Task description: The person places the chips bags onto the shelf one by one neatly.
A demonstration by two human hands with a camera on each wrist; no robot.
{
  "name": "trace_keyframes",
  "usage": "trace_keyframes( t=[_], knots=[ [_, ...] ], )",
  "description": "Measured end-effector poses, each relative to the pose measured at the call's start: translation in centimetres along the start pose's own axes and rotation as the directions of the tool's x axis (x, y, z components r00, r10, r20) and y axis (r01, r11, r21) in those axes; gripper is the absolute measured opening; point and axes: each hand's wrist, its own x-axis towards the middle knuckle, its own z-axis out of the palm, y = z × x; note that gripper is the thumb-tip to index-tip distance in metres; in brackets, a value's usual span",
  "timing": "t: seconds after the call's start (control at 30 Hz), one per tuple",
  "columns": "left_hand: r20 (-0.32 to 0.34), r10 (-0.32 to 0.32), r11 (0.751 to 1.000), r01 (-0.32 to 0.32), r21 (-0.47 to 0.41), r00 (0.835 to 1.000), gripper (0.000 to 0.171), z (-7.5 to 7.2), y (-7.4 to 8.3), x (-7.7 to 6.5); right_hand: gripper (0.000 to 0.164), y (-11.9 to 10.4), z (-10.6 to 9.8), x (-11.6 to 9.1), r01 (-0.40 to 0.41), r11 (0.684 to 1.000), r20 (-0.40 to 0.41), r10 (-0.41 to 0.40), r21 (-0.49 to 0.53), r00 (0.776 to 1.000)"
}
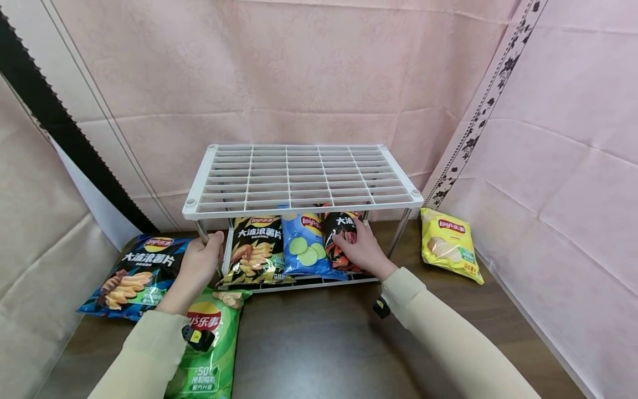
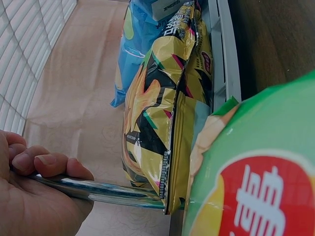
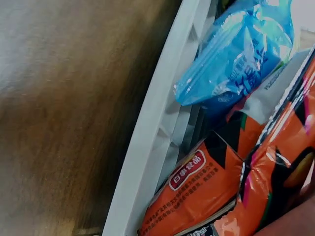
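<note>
Clutching the white rack [image 1: 201, 180] by its near left leg [image 2: 110, 191] in left hand [image 1: 201, 260], apparently for steadiness; gripping, well apart, a red-and-black chip bag [image 1: 344, 222] in right hand [image 1: 365, 250], right of blue Lay's bag [image 1: 299, 228] on lower shelf [image 3: 146, 137], perhaps against slumping.

The back is closed off by a pink cloth [image 1: 319, 72], creased by folds and patterned with faint swirls. The right side is covered by a paler sheet [image 1: 563, 138] — bordered by a band of dark flowers [image 1: 471, 144]. At the left, a black strip [image 1: 65, 111] with a jagged edge is set slantwise. Below, a brown table [image 1: 299, 343] is seen, its grain brushed by a soft sheen.
</note>
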Motion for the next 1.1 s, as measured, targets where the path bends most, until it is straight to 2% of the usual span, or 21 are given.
trace_keyframes(
  t=[0.27,0.5,0.67,0.8,0.9,1.1],
  knots=[
    [0.006,-0.005,1.0,0.005,0.007,1.0,0.066,0.1,-0.1,0.0,0.085,-1.5,-1.0,-2.9,0.121,0.992,-0.032,-0.122,-0.026,0.992],
    [0.016,-0.006,1.0,0.006,-0.002,1.0,0.065,0.1,-0.3,-0.1,0.086,-1.8,-2.9,-6.7,0.161,0.986,0.022,-0.161,-0.038,0.987],
    [0.013,-0.006,1.0,0.006,0.0,1.0,0.065,0.0,-0.3,-0.3,0.089,-1.0,-4.6,-9.2,0.148,0.987,0.019,-0.147,-0.056,0.989],
    [0.008,0.006,1.0,-0.006,-0.003,1.0,0.065,0.0,-0.2,-0.2,0.087,-0.1,-6.0,-10.4,0.167,0.986,0.032,-0.167,-0.015,0.985],
    [0.005,0.008,1.0,-0.008,-0.005,1.0,0.066,0.0,-0.2,-0.1,0.082,0.8,-6.9,-11.1,0.188,0.982,0.061,-0.19,0.037,0.98],
    [-0.002,0.002,1.0,-0.002,0.005,1.0,0.067,0.1,-0.2,0.0,0.065,3.8,-8.4,-11.7,0.168,0.977,0.107,-0.183,0.132,0.977]
  ],
)
